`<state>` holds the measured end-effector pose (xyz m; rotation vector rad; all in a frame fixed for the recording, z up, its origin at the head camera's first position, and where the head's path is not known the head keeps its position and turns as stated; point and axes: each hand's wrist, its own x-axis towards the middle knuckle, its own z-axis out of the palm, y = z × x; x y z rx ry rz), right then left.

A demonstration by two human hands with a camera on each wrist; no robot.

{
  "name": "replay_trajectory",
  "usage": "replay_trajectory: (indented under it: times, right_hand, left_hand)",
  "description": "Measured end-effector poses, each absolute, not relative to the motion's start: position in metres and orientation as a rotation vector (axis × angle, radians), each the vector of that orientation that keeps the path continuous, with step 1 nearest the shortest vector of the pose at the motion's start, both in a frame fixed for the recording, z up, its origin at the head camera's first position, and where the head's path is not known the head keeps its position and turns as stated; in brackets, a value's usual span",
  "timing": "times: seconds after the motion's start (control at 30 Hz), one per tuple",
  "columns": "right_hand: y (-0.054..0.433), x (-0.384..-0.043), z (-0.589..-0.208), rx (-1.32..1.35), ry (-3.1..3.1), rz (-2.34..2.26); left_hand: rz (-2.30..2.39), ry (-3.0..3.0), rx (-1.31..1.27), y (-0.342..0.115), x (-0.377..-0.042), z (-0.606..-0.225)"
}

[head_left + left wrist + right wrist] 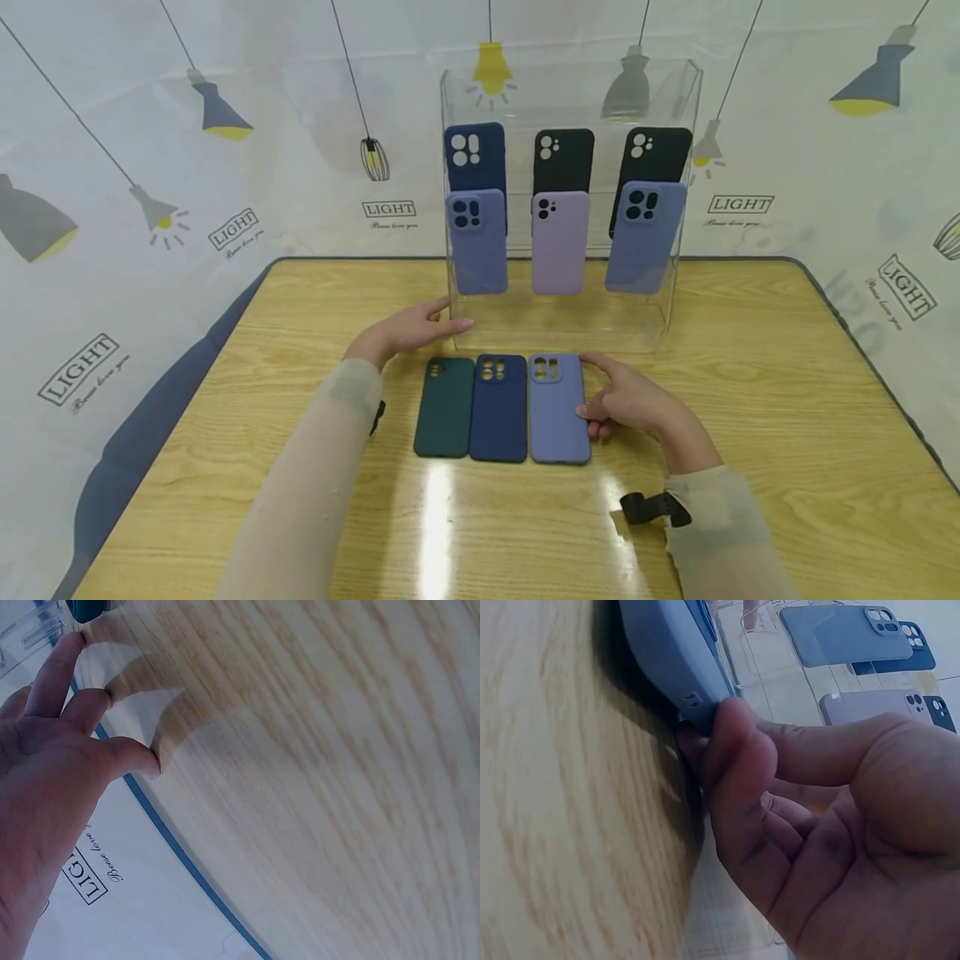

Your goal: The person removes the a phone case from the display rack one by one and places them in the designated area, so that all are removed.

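Note:
Three phone cases lie side by side on the table: a dark green case (444,408), a navy case (498,417) and a lavender-blue case (558,421). My right hand (637,400) is at the right edge of the lavender-blue one, one finger reaching along to its top corner. In the right wrist view, bent fingertips (735,727) pinch the edge of that case (671,656). Behind the row rises a clear display stand (555,321). My left hand (408,329) rests at its lower left side, thumb and fingers spread, holding nothing.
The stand bears two rows of cases: navy (491,158) and black (577,154) behind, lavender-blue (480,250) and pale pink (558,250) in front. A lamp-print cloth (300,167) hangs beyond the wooden table's (750,375) far edge. Black straps (652,508) circle the wrists.

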<state>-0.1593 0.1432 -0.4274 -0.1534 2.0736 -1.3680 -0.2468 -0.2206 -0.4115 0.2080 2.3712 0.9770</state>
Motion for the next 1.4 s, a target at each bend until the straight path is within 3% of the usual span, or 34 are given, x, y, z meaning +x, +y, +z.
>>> replay_trajectory:
  times: [0.93,1.4]
  right_hand:
    - [0.144,-0.158,-0.421,-0.16,2.168,-1.243]
    - [0.153,-0.171,-0.378,-0.338,2.254,-1.198]
  left_hand:
    - [0.973,2.363,0.182,-0.221,-0.248,-0.413]
    - [1.016,2.417,0.202,-0.219,-0.248,-0.415]
